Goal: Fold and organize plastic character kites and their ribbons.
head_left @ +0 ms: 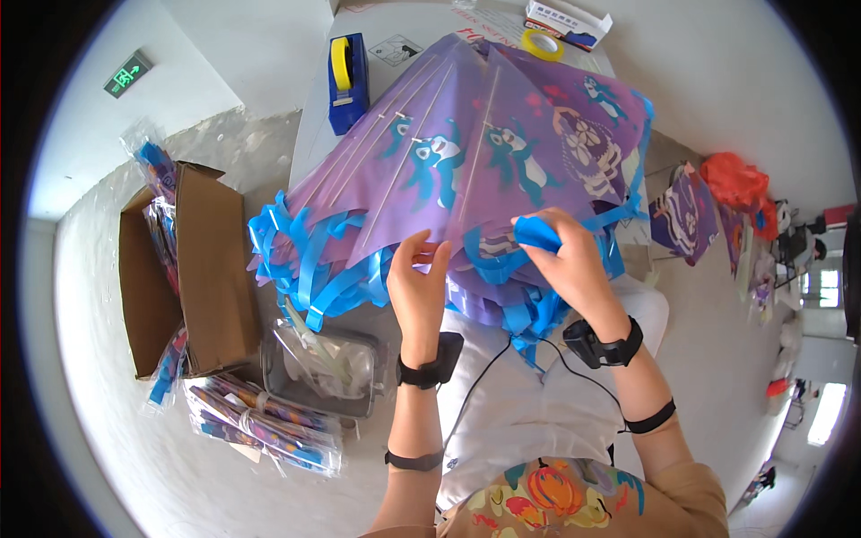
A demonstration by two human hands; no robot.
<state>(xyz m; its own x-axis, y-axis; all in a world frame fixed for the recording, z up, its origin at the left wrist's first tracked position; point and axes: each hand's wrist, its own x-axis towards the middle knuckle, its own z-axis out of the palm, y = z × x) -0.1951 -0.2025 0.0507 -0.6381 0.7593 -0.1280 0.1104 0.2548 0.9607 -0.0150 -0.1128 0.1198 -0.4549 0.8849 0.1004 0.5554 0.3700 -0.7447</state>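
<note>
A stack of purple kites [377,211] with printed blue-and-white cartoon figures and thin white rods lies in front of me, overhanging the table's near edge. Bright blue ribbon tails [309,269] bunch along the lower border. My right hand [569,264] is closed on a piece of blue ribbon [538,233], pinched between thumb and fingers over the kites' near edge. To its left, my left hand [418,282] hovers at the kite border with curled fingers and the thumb apart from them; nothing shows between them.
A blue tape dispenser [348,99] and a yellow tape roll [543,45] sit on the table [309,134]. On the floor at left are a cardboard box [211,269], a plastic bin [269,359] and bagged bundles [260,421]. A red bag [735,179] is at right.
</note>
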